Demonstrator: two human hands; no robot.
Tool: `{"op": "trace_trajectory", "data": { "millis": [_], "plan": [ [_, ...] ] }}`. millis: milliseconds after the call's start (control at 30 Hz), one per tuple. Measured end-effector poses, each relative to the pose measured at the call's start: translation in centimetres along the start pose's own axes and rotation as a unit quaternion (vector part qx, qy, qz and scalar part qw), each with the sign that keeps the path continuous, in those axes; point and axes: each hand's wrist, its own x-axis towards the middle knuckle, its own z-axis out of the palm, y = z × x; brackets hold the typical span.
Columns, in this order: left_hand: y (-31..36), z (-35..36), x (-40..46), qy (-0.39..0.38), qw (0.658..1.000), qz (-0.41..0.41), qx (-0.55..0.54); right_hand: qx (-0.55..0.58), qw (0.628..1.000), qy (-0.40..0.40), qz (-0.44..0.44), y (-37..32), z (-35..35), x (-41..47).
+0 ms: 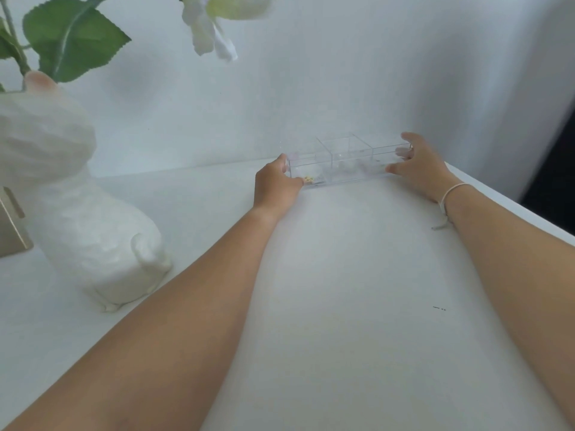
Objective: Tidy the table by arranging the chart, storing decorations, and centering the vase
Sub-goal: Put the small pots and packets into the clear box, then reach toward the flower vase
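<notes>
A clear plastic organiser box (345, 160) with several compartments lies at the far edge of the white table (342, 290), against the white backdrop. Small pale decorations show faintly inside it, and one small yellow piece (308, 179) sits at its left end. My left hand (275, 185) grips the box's left end. My right hand (418, 164) grips its right end, thumb on the front and fingers over the top. A white rabbit-shaped vase (77, 206) stands at the left of the table, holding a green-leafed stem (71, 42) with a white flower (217, 20).
A beige card or stand (12, 225) pokes out behind the vase at the left border. The table's right edge (510, 206) runs diagonally, with a dark gap beyond it. A white string bracelet circles my right wrist. Two tiny dark marks (439, 308) dot the tabletop.
</notes>
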Motion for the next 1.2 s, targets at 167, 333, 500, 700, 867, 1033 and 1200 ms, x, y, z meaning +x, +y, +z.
{"op": "trace_trajectory", "data": {
  "millis": [167,333,500,700,867,1033,1200],
  "plan": [
    [0.2,0.0,-0.3,-0.003,1.000,-0.003,0.001,-0.013,1.000,0.007,-0.002,0.0,0.3,-0.1],
    [0.2,-0.1,-0.7,-0.008,1.000,-0.022,-0.019,-0.020,0.999,0.045,-0.018,-0.2,0.3,-1.3],
    [0.6,-0.8,-2.3,0.001,0.999,-0.031,-0.022,-0.070,0.993,0.079,-0.047,-0.7,0.0,-4.2],
    [0.8,-2.8,-6.5,-0.012,0.999,-0.040,-0.034,-0.088,0.991,0.073,-0.066,-2.3,0.3,-9.2],
    [1.0,-5.7,-11.7,-0.021,0.997,-0.043,-0.058,-0.094,0.991,0.033,-0.085,-4.5,1.7,-14.7],
    [0.9,-9.2,-17.4,-0.047,0.997,-0.031,-0.057,-0.075,0.992,-0.003,-0.101,-7.2,3.6,-20.5],
    [-0.1,-13.1,-22.3,-0.070,0.996,-0.013,-0.056,-0.047,0.994,-0.019,-0.101,-9.7,5.2,-24.9]
  ]
}}
